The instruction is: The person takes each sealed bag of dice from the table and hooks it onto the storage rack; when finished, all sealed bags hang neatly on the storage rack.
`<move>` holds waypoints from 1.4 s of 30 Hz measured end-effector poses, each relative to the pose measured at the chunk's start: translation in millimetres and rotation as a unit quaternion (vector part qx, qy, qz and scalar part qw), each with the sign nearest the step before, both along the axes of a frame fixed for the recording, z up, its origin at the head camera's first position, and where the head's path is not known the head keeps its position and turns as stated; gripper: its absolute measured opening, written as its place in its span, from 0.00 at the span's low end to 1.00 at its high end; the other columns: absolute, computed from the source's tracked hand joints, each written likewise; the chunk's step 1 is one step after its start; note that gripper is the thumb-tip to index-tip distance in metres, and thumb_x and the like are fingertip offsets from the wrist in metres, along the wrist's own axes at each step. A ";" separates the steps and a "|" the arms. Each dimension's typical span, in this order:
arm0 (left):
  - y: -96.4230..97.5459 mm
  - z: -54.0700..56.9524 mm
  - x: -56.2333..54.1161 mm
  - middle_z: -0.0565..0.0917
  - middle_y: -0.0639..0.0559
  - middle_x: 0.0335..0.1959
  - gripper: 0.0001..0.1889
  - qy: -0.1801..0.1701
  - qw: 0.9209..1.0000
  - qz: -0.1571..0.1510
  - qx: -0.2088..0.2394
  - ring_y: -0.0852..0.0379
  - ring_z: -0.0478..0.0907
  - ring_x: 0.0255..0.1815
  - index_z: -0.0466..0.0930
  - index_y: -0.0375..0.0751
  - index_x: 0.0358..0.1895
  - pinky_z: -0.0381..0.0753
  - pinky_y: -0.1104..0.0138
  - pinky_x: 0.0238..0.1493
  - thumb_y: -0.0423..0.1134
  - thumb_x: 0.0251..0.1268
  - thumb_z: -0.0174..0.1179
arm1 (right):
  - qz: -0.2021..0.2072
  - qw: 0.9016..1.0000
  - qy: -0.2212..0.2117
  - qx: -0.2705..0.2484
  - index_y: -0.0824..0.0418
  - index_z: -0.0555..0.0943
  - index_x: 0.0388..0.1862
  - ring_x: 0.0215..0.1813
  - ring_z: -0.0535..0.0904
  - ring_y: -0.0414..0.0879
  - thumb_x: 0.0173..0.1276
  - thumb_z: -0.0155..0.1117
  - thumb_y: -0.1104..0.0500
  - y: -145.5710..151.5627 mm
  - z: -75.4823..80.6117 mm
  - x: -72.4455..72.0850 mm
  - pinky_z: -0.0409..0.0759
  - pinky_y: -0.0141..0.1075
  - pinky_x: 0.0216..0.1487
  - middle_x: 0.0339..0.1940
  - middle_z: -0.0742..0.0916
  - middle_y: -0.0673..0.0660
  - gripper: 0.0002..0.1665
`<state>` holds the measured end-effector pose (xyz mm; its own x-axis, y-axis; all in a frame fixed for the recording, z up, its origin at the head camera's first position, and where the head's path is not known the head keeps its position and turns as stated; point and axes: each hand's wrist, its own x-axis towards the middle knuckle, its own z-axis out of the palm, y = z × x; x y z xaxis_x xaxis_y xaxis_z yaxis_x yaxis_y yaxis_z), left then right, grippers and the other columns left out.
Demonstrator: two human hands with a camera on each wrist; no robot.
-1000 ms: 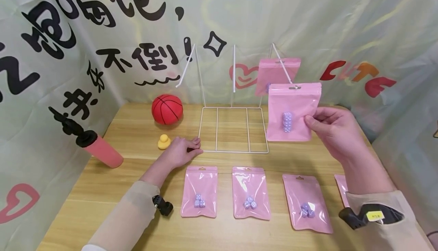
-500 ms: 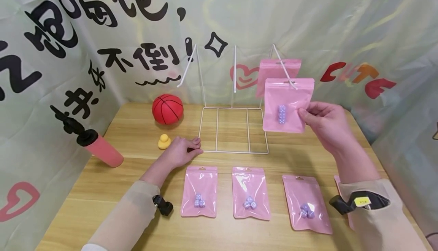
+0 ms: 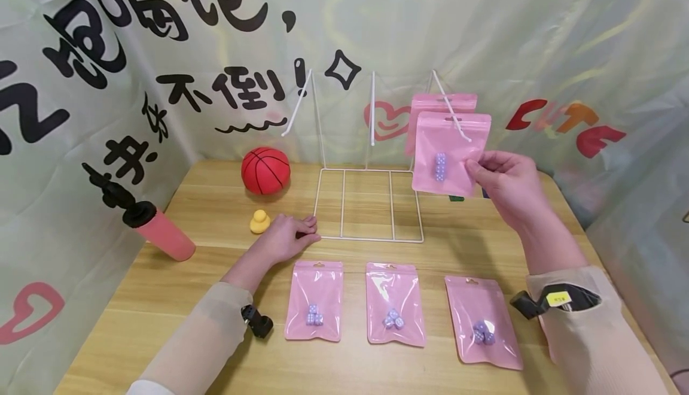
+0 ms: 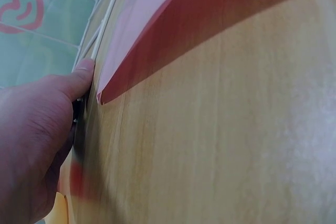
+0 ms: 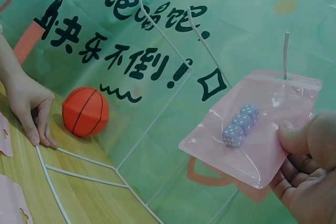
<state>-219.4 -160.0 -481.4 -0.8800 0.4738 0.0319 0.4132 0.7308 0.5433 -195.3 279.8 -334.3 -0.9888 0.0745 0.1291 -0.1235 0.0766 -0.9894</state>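
Observation:
My right hand (image 3: 506,188) pinches the right edge of a pink zip bag (image 3: 427,140) between thumb and fingers. Purple dice (image 5: 241,125) show in a row through its front. The tip of the right-hand hook (image 3: 451,108) of a white wire display rack (image 3: 371,239) pokes out through the bag's hang hole. Another pink bag (image 3: 467,102) hangs further back on that hook. At the rack's front left corner, my left hand (image 3: 282,239) grips the base wire, its thumb (image 4: 85,72) lying along it. The left and middle hooks (image 3: 372,111) carry nothing.
Several pink bags with dice lie along the table front, among them a left one (image 3: 314,287), a middle one (image 3: 395,293) and a right one (image 3: 479,305). A red toy basketball (image 3: 265,170), a yellow duck (image 3: 260,221) and a pink black-topped cylinder (image 3: 167,236) stand left.
The right hand has moved the pink bag up, slightly left and back along the hook, so more of the hook's tip sticks out in front. The left hand has stayed at the rack's corner.

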 end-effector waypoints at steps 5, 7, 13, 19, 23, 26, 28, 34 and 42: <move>-1.1 -0.7 -0.1 0.83 0.49 0.65 0.20 -0.002 1.000 0.005 -0.006 0.53 0.76 0.70 0.88 0.41 0.60 0.61 0.46 0.79 0.48 0.71 0.72 | -0.009 1.000 -0.007 0.025 0.62 0.90 0.48 0.38 0.83 0.42 0.73 0.74 0.58 1.8 -2.3 -4.4 0.83 0.26 0.41 0.38 0.90 0.52 0.09; -1.0 -0.9 0.0 0.83 0.49 0.65 0.20 -0.001 1.000 0.004 -0.006 0.53 0.76 0.70 0.88 0.41 0.60 0.61 0.47 0.79 0.48 0.71 0.72 | -0.011 0.999 -0.012 0.028 0.61 0.90 0.49 0.39 0.83 0.43 0.73 0.74 0.58 3.6 -3.0 -4.6 0.84 0.27 0.43 0.40 0.90 0.53 0.11; 0.3 -0.6 0.8 0.83 0.48 0.65 0.20 0.001 1.000 0.003 0.002 0.53 0.77 0.69 0.88 0.41 0.59 0.69 0.52 0.75 0.47 0.71 0.73 | -0.006 1.000 -0.018 -0.009 0.63 0.90 0.49 0.41 0.89 0.42 0.71 0.76 0.59 11.0 -6.1 -0.1 0.85 0.26 0.48 0.39 0.92 0.52 0.11; 1.0 -0.7 2.8 0.83 0.48 0.64 0.20 -0.003 1.000 0.006 0.005 0.53 0.77 0.70 0.87 0.41 0.59 0.60 0.47 0.80 0.48 0.71 0.72 | 0.002 0.999 -0.021 -0.026 0.67 0.89 0.54 0.44 0.91 0.42 0.70 0.76 0.60 24.8 -12.1 12.6 0.84 0.26 0.52 0.42 0.93 0.51 0.17; 0.9 -1.3 2.3 0.83 0.48 0.64 0.20 -0.002 1.000 0.007 0.005 0.54 0.77 0.70 0.88 0.41 0.59 0.60 0.47 0.79 0.48 0.71 0.72 | 0.003 1.000 -0.014 -0.024 0.69 0.88 0.55 0.44 0.91 0.42 0.71 0.75 0.64 35.6 -18.3 24.8 0.84 0.25 0.53 0.42 0.93 0.52 0.16; 1.0 -1.2 1.2 0.83 0.47 0.64 0.20 -0.004 1.000 0.006 0.010 0.53 0.77 0.70 0.88 0.41 0.59 0.66 0.50 0.76 0.47 0.70 0.73 | 0.008 1.000 -0.015 -0.011 0.71 0.87 0.56 0.44 0.91 0.41 0.71 0.74 0.66 44.4 -22.0 34.6 0.83 0.24 0.52 0.43 0.93 0.52 0.16; 1.0 -0.8 0.5 0.84 0.47 0.64 0.20 -0.004 1.000 0.005 0.013 0.53 0.77 0.69 0.88 0.40 0.59 0.70 0.52 0.74 0.46 0.70 0.73 | 0.006 0.999 -0.028 0.023 0.69 0.86 0.57 0.45 0.91 0.40 0.72 0.74 0.65 49.9 -23.3 41.3 0.83 0.23 0.51 0.43 0.93 0.50 0.17; -0.8 -1.5 -1.0 0.84 0.47 0.63 0.19 -0.003 1.000 0.008 0.014 0.53 0.77 0.69 0.88 0.40 0.58 0.73 0.54 0.72 0.47 0.70 0.73 | -0.004 0.983 -0.086 0.165 0.65 0.83 0.64 0.49 0.89 0.35 0.75 0.72 0.52 63.8 -24.4 62.3 0.81 0.20 0.51 0.49 0.92 0.43 0.25; -0.6 -3.0 -1.4 0.83 0.48 0.64 0.20 0.000 1.000 0.007 0.012 0.53 0.77 0.69 0.88 0.41 0.59 0.73 0.53 0.72 0.47 0.70 0.73 | 0.001 0.973 -0.107 0.205 0.65 0.85 0.61 0.47 0.88 0.31 0.75 0.73 0.55 92.5 -36.3 87.3 0.80 0.18 0.47 0.46 0.93 0.41 0.21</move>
